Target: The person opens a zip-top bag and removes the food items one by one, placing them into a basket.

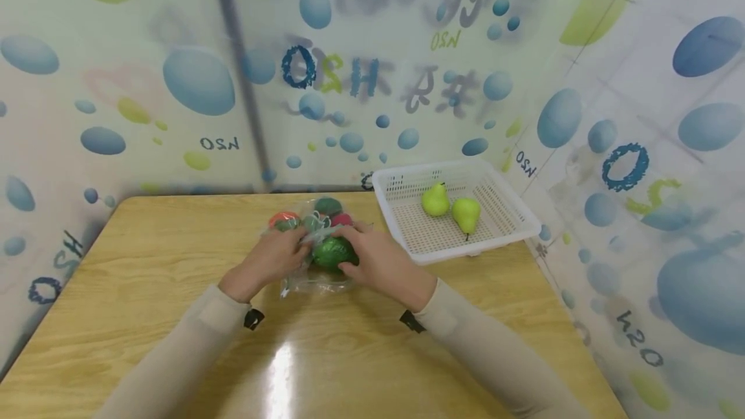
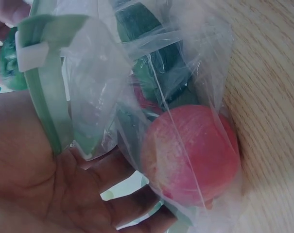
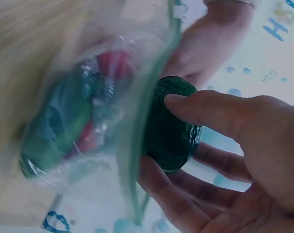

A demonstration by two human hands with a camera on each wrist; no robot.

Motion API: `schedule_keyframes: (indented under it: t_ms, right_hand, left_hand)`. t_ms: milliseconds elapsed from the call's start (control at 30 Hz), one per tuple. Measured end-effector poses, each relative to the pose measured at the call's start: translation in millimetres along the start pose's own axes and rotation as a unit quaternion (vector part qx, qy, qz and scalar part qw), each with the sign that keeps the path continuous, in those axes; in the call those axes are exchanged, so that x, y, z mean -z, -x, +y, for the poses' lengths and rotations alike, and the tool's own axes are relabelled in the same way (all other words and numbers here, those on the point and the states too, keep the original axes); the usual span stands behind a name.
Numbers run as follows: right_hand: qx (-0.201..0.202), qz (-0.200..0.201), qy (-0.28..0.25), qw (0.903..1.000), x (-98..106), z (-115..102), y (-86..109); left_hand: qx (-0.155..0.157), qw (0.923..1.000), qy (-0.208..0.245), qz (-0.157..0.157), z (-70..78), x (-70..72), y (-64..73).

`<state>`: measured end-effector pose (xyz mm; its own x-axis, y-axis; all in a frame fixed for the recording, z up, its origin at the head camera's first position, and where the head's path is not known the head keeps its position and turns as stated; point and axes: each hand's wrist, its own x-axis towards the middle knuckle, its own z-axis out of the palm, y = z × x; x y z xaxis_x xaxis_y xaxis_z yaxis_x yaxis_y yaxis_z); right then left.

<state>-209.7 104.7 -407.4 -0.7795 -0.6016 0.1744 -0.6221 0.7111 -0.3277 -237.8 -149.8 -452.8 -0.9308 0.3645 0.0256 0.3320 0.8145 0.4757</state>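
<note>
My right hand [image 1: 381,262] grips a dark green, bumpy-skinned avocado [image 3: 172,131], thumb on one side and fingers on the other, right at the mouth of a clear zip bag [image 3: 127,179]. The bag's green-edged rim [image 2: 49,97] lies against the palm of my left hand [image 1: 272,256], which holds the bag at that side. Inside it show a pinkish-red round fruit [image 2: 193,155] and a long dark green piece [image 2: 159,63]. Another red piece [image 3: 113,64] shows through the plastic. The tips of some left fingers are hidden behind the bag.
To the right at the back of the wooden table [image 1: 174,244] stands a white perforated basket [image 1: 401,228]. Two green pears [image 1: 435,200] lie in it. A patterned curtain [image 1: 349,128] hangs behind the table's far edge, with another patterned surface along the right.
</note>
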Motion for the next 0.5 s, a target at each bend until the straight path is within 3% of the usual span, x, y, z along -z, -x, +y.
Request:
schedule_keyframes:
  t_ms: [267,500]
  right_hand:
    - [-0.013,0.043,-0.01,0.999,25,6,7.5]
    - [-0.032,0.076,-0.018,0.9964,39,24,14.1]
  left_hand:
    - [0.013,0.9998,0.012,-0.013,4.3,0.8,4.0]
    - [0.022,0.9991,0.023,-0.027,1.8,-0.9,2.3]
